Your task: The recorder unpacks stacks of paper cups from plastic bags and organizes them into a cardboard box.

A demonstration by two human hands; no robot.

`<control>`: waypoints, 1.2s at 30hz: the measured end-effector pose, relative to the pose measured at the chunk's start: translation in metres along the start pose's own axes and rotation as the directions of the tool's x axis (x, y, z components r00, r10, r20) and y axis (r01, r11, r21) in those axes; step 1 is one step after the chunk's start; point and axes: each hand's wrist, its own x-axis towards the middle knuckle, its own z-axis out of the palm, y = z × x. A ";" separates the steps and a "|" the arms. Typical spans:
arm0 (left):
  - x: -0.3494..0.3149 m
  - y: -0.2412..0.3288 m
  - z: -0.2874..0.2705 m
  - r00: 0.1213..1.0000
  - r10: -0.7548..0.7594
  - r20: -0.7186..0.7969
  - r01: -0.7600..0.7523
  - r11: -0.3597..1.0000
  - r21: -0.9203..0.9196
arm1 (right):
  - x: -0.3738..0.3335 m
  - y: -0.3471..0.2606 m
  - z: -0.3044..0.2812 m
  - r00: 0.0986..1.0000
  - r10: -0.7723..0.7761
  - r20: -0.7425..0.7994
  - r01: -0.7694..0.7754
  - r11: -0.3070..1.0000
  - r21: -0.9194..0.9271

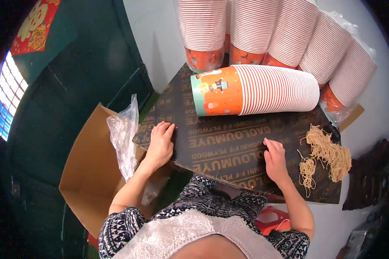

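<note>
My left hand (pixel 161 141) rests near the left edge of a dark plywood tabletop (pixel 220 144), its fingers spread and nothing in them. On the front part of the board lies my right hand (pixel 275 159), loosely open, also holding nothing. Beyond both hands, a nested stack of paper cups (pixel 255 90) lies on its side. The orange and green printed cup is at its left end, and white rims run to the right. A tangled heap of tan string (pixel 328 151) sits to the right of my right hand, with a smaller tangle of string (pixel 307 172) beside it.
Several tall stacks of cups in clear plastic (pixel 203 30) stand along the back of the table, some leaning right. An open cardboard box (pixel 88 172) with a crumpled plastic bag (pixel 124 138) is at the left. A black pen (pixel 334 130) lies by the string.
</note>
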 end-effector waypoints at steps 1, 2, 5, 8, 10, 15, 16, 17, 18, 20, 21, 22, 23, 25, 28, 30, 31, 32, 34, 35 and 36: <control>0.002 0.004 0.001 0.999 0.047 0.016 -0.048 0.995 0.092 | -0.002 0.001 -0.001 1.000 -0.006 -0.001 0.006 0.999 0.050; 0.004 0.008 -0.002 0.998 0.053 0.019 -0.055 0.995 0.085 | -0.003 0.002 -0.003 1.000 -0.011 -0.003 0.011 0.995 0.100; 0.007 0.014 -0.003 0.997 0.077 0.014 -0.078 0.977 0.199 | 0.002 -0.002 -0.002 1.000 -0.006 -0.023 0.008 0.994 0.109; 0.001 0.016 -0.002 0.995 0.097 0.030 -0.102 0.971 0.216 | 0.003 -0.004 -0.001 1.000 0.002 -0.014 0.000 0.995 0.101; -0.007 0.029 -0.004 0.991 0.124 0.051 -0.132 0.970 0.205 | 0.003 -0.009 0.000 0.999 -0.025 -0.021 0.027 0.991 0.130; -0.024 0.072 -0.009 0.956 0.208 0.207 -0.207 0.978 -0.027 | 0.010 -0.057 0.002 0.943 0.160 0.292 -0.324 0.640 0.697; -0.026 0.074 -0.006 0.946 0.248 0.208 -0.242 0.969 -0.050 | 0.013 -0.064 0.004 0.918 0.190 0.349 -0.398 0.427 0.812; -0.029 0.075 -0.003 0.935 0.287 0.208 -0.277 0.958 -0.074 | 0.015 -0.069 0.006 0.887 0.204 0.414 -0.450 0.187 0.873; -0.031 0.075 -0.004 0.930 0.313 0.191 -0.299 0.949 -0.099 | 0.018 -0.073 0.009 0.888 0.193 0.418 -0.452 0.189 0.872; -0.038 0.061 0.002 0.915 0.370 0.158 -0.348 0.925 -0.151 | 0.020 -0.079 0.016 0.888 0.203 0.413 -0.412 -0.050 0.910; -0.041 0.055 0.004 0.892 0.434 0.126 -0.404 0.891 -0.207 | 0.021 -0.079 0.020 0.889 0.194 0.415 -0.414 -0.047 0.909; -0.044 0.055 0.003 0.894 0.441 0.086 -0.413 0.882 -0.228 | 0.019 -0.081 0.025 0.879 0.191 0.436 -0.421 -0.115 0.900; -0.046 0.051 0.004 0.897 0.435 0.084 -0.408 0.885 -0.225 | 0.018 -0.083 0.027 0.870 0.188 0.457 -0.426 -0.183 0.886; -0.048 0.041 0.012 0.866 0.498 -0.043 -0.490 0.829 -0.269 | 0.019 -0.091 0.030 0.861 0.174 0.478 -0.440 -0.215 0.872; -0.047 0.035 0.018 0.840 0.522 -0.146 -0.541 0.790 -0.289 | 0.021 -0.103 0.032 0.852 0.148 0.502 -0.456 -0.259 0.851; -0.047 0.033 0.019 0.836 0.521 -0.171 -0.548 0.775 -0.315 | 0.021 -0.110 0.033 0.850 0.130 0.510 -0.465 -0.268 0.844; -0.048 0.031 0.020 0.829 0.525 -0.191 -0.558 0.757 -0.340 | 0.022 -0.115 0.033 0.853 0.121 0.508 -0.459 -0.291 0.839; -0.049 0.029 0.022 0.834 0.516 -0.195 -0.551 0.765 -0.334 | 0.023 -0.120 0.033 0.855 0.111 0.507 -0.453 -0.315 0.834; -0.050 0.028 0.027 0.844 0.488 -0.223 -0.536 0.747 -0.394 | 0.026 -0.130 0.032 0.852 0.083 0.517 -0.466 -0.329 0.821; -0.050 0.030 0.028 0.849 0.459 -0.261 -0.528 0.755 -0.389 | 0.027 -0.136 0.034 0.851 0.066 0.522 -0.471 -0.346 0.812; -0.055 0.033 0.026 0.885 0.353 -0.305 -0.457 0.787 -0.414 | 0.029 -0.142 0.037 0.848 0.051 0.527 -0.481 -0.345 0.806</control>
